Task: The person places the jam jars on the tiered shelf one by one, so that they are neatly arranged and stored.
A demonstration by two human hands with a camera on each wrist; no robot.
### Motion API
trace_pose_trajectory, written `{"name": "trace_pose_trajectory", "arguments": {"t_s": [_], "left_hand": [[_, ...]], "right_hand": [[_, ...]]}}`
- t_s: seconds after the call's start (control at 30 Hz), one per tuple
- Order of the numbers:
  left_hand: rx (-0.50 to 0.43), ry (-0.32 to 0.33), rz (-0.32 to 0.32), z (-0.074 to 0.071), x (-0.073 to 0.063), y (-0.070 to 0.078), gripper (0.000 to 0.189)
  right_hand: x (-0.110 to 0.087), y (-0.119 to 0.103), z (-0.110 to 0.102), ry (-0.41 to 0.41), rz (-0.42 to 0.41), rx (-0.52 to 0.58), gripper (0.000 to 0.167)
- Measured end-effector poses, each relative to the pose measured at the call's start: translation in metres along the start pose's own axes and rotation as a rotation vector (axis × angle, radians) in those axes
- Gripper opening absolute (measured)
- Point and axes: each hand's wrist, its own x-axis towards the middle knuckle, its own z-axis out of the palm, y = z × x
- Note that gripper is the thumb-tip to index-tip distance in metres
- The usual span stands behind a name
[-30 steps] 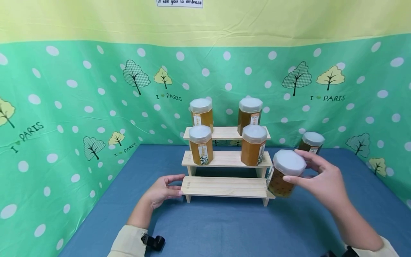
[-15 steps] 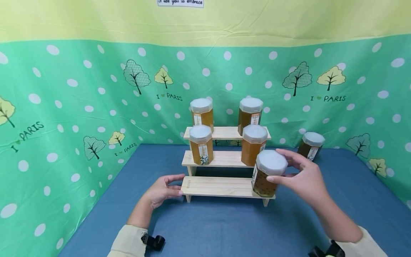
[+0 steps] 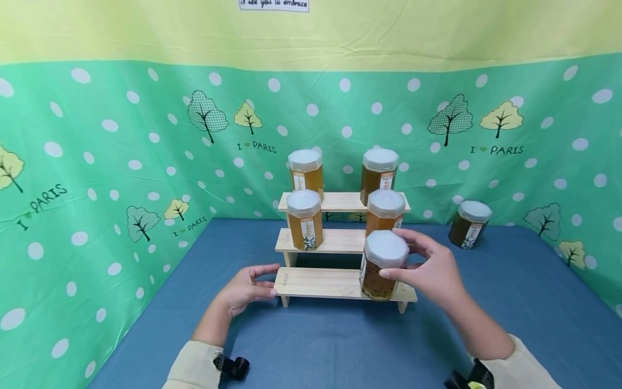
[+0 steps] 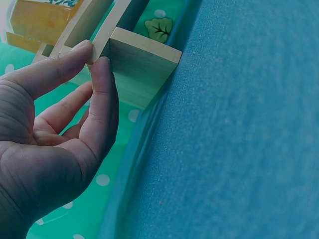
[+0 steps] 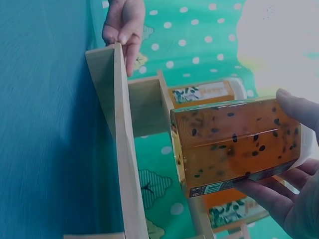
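Observation:
My right hand (image 3: 434,273) grips a jar of amber contents with dark specks (image 3: 380,278) near its white lid, thumb in front and fingers behind. The jar is over the right part of the lowest step of a three-step wooden stand (image 3: 316,282); the right wrist view shows a gap between the jar's base (image 5: 180,154) and the board. With thumb and fingers, my left hand (image 3: 247,289) pinches the left end of that lowest step, also seen in the left wrist view at the board's end (image 4: 102,37).
Two jars stand on the middle step, a left one (image 3: 305,220) and a right one (image 3: 384,213). On the top step are a left jar (image 3: 307,175) and a darker right jar (image 3: 379,175). Another dark jar (image 3: 468,226) stands on the blue cloth (image 3: 311,346) at the right, before a green dotted curtain (image 3: 146,108).
My right hand has carried the speckled jar leftward, from beside the stand's right end to over the lowest step. The dark jar behind is now uncovered. My left hand has stayed put.

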Motion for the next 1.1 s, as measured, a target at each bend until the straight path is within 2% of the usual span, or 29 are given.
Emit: {"name": "trace_pose_trajectory", "arguments": {"t_s": [0.37,0.83,1.1], "left_hand": [[0.005,0.003,0.007,-0.001,0.0,0.0,0.076],[0.009,-0.001,0.01,-0.001,0.0,0.0,0.075],[0.008,-0.011,0.014,-0.001,-0.001,0.0,0.074]], "right_hand": [[0.011,-0.001,0.027,-0.05,-0.038,0.014,0.077],[0.018,-0.013,0.062,-0.131,-0.031,0.067,0.076],[0.021,-0.013,0.084,-0.143,-0.01,0.073,0.076]]}}
